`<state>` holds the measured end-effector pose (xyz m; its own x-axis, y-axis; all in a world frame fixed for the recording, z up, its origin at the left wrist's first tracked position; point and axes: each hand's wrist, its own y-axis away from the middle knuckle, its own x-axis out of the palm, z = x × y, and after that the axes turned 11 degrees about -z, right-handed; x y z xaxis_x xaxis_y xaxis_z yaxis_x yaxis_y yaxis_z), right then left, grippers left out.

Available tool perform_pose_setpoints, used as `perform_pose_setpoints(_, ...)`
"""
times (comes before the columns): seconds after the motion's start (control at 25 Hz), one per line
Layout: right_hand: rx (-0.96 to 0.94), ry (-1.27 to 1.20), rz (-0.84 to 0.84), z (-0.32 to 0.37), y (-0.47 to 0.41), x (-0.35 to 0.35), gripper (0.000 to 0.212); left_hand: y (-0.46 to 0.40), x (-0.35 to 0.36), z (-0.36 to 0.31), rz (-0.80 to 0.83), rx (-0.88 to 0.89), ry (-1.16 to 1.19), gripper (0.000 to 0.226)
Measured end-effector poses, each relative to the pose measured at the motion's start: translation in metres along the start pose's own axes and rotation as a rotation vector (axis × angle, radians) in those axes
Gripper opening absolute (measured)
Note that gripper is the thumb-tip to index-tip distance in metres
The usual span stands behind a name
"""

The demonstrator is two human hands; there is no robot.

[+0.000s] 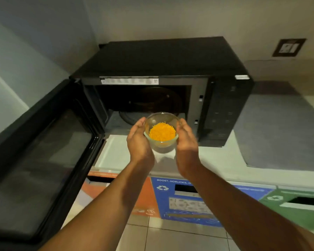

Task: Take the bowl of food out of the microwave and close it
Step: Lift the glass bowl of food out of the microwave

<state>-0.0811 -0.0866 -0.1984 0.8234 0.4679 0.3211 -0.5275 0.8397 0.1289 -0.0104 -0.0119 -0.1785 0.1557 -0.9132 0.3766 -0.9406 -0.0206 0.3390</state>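
A clear glass bowl (pixel 161 122) with orange-yellow shredded food (pixel 162 132) is held in the air just in front of the microwave's opening. My left hand (pixel 138 140) cups its left side and my right hand (pixel 186 140) cups its right side. The black microwave (pixel 161 62) stands on a pale counter (pixel 109 154). Its door (pixel 34 160) hangs wide open to the left. The cavity is dark, with the round turntable (pixel 134 116) partly visible behind the bowl.
A grey mat (pixel 272 134) covers the counter right of the microwave. Below the counter front stand orange (pixel 143 201), blue (pixel 188 201) and green (pixel 297 207) recycling bins with slots. A wall socket (pixel 288 48) sits at the upper right. Tiled floor lies below.
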Motion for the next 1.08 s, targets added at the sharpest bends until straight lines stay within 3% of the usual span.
perform_pose_setpoints(0.24,-0.060,0.054,-0.122,0.039,0.025,-0.069,0.048,0.066,0.020,0.026,0.184,-0.089,-0.097,0.029)
perform_pose_setpoints(0.44,-0.100,0.046,-0.355,0.060,0.025,-0.145,0.046,0.130,0.054,0.082,0.378,-0.074,-0.172,0.017)
perform_pose_setpoints(0.64,-0.058,0.057,-0.510,0.087,-0.032,-0.241,0.047,0.173,0.134,0.152,0.510,-0.156,-0.294,0.039)
perform_pose_setpoints(0.84,-0.076,0.084,-0.530,0.095,-0.101,-0.316,0.047,0.178,0.212,0.219,0.586,-0.111,-0.395,0.038)
perform_pose_setpoints(1.08,-0.041,0.109,-0.475,0.085,-0.159,-0.367,0.055,0.169,0.267,0.268,0.567,-0.159,-0.394,0.024)
